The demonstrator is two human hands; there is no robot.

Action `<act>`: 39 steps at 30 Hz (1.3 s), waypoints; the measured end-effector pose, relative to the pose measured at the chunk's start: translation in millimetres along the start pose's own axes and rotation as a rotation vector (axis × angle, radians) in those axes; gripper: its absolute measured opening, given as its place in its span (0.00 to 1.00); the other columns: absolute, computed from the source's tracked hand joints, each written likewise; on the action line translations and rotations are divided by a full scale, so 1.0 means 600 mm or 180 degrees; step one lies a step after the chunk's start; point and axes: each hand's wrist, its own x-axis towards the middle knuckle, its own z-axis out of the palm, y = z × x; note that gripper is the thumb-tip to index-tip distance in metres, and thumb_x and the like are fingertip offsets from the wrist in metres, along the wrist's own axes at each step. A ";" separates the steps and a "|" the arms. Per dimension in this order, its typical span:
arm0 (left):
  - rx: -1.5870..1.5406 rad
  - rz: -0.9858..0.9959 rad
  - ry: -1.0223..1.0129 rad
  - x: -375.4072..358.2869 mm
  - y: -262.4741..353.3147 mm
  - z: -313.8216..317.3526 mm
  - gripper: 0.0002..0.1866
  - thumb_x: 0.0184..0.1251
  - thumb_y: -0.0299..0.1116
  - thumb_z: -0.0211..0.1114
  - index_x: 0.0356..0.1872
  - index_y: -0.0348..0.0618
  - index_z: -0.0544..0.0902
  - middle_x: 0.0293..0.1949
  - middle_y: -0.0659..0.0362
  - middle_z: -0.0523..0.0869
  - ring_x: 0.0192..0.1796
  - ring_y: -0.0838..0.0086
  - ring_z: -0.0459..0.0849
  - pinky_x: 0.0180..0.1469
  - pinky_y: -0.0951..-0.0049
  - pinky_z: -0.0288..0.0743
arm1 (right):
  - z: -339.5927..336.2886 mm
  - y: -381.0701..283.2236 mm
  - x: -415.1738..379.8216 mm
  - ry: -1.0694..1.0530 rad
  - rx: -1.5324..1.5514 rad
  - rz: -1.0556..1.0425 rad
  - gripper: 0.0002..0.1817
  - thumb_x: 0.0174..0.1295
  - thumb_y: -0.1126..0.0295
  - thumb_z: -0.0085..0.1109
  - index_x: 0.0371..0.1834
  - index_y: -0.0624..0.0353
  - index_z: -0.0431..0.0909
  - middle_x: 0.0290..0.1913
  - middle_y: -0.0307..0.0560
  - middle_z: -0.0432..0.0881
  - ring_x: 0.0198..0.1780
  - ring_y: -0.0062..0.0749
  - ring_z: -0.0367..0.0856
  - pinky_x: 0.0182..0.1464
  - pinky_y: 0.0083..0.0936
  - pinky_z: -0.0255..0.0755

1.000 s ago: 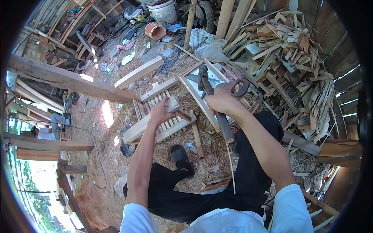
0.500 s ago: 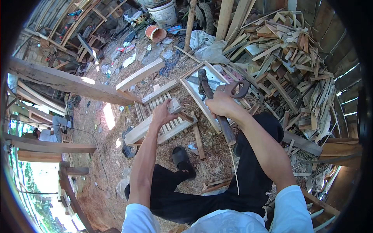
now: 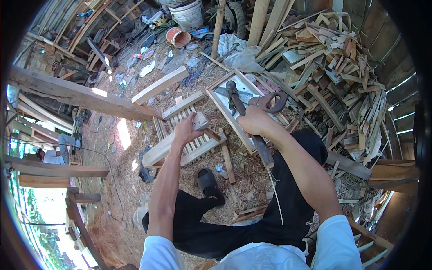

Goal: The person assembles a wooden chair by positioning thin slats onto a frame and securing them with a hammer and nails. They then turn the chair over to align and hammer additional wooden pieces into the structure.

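- While the left hand (image 3: 185,130) pinches a small grey block (image 3: 199,121) over the slatted wooden frame (image 3: 189,135);
- right hand (image 3: 254,120) grips a dark wooden-handled hammer (image 3: 245,117), head raised.

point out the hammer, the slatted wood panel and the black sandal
hammer (image 3: 237,102), head view, on the handle just above the right hand
slatted wood panel (image 3: 198,145), head view, on the thin slats near its middle
black sandal (image 3: 207,181), head view, on its upper strap

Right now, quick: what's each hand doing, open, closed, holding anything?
Left hand: closed on a small grey block above the slatted wooden frame.
Right hand: closed around the hammer handle.
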 end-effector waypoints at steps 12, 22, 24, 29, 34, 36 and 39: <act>0.0017 0.0001 0.0006 0.001 -0.003 0.000 0.40 0.34 0.42 0.77 0.57 0.46 0.74 0.39 0.43 0.86 0.43 0.47 0.85 0.48 0.54 0.79 | -0.003 -0.013 -0.001 -0.0200 -0.0472 0.0217 0.16 0.54 0.68 0.50 0.30 0.74 0.81 0.30 0.62 0.84 0.37 0.49 0.86 0.43 0.39 0.77; -0.0019 0.0020 0.0053 0.000 -0.005 0.004 0.39 0.34 0.42 0.77 0.56 0.47 0.74 0.38 0.43 0.86 0.42 0.46 0.85 0.46 0.53 0.79 | -0.002 -0.007 -0.003 -0.0249 -0.0339 0.0074 0.15 0.55 0.68 0.49 0.22 0.71 0.77 0.22 0.55 0.82 0.26 0.42 0.83 0.33 0.37 0.75; 0.0002 0.0020 0.0027 -0.004 -0.002 0.003 0.39 0.35 0.43 0.76 0.56 0.46 0.74 0.37 0.43 0.86 0.42 0.46 0.85 0.46 0.53 0.79 | -0.003 -0.015 -0.009 -0.0269 -0.0320 0.0217 0.15 0.53 0.69 0.50 0.27 0.73 0.81 0.26 0.59 0.84 0.32 0.46 0.86 0.39 0.39 0.77; -0.0011 0.0015 0.0043 -0.009 0.005 0.003 0.39 0.36 0.43 0.76 0.56 0.45 0.74 0.39 0.44 0.86 0.42 0.46 0.85 0.48 0.53 0.78 | 0.003 -0.016 -0.013 -0.0223 -0.0339 0.0257 0.15 0.54 0.68 0.50 0.25 0.72 0.80 0.26 0.58 0.84 0.32 0.45 0.86 0.40 0.38 0.77; -0.0022 0.0066 0.0078 -0.012 -0.004 0.004 0.41 0.35 0.44 0.78 0.57 0.44 0.74 0.43 0.44 0.86 0.45 0.47 0.84 0.51 0.55 0.78 | 0.011 -0.004 -0.002 -0.0265 -0.0608 0.0228 0.15 0.53 0.68 0.49 0.23 0.70 0.80 0.26 0.59 0.83 0.32 0.46 0.85 0.41 0.37 0.77; -0.0013 0.0072 0.0053 -0.008 -0.006 0.001 0.41 0.35 0.44 0.78 0.58 0.43 0.74 0.44 0.43 0.85 0.46 0.48 0.84 0.51 0.55 0.77 | 0.012 -0.004 0.001 -0.0254 -0.0663 0.0259 0.15 0.52 0.67 0.49 0.21 0.70 0.80 0.25 0.59 0.83 0.32 0.46 0.85 0.41 0.36 0.77; 0.0001 0.0080 0.0013 -0.005 -0.007 0.004 0.42 0.35 0.43 0.77 0.58 0.43 0.74 0.45 0.43 0.85 0.48 0.48 0.84 0.52 0.55 0.77 | 0.012 -0.010 -0.001 -0.0215 -0.0615 0.0224 0.15 0.51 0.67 0.49 0.20 0.70 0.80 0.24 0.59 0.83 0.31 0.46 0.85 0.41 0.36 0.77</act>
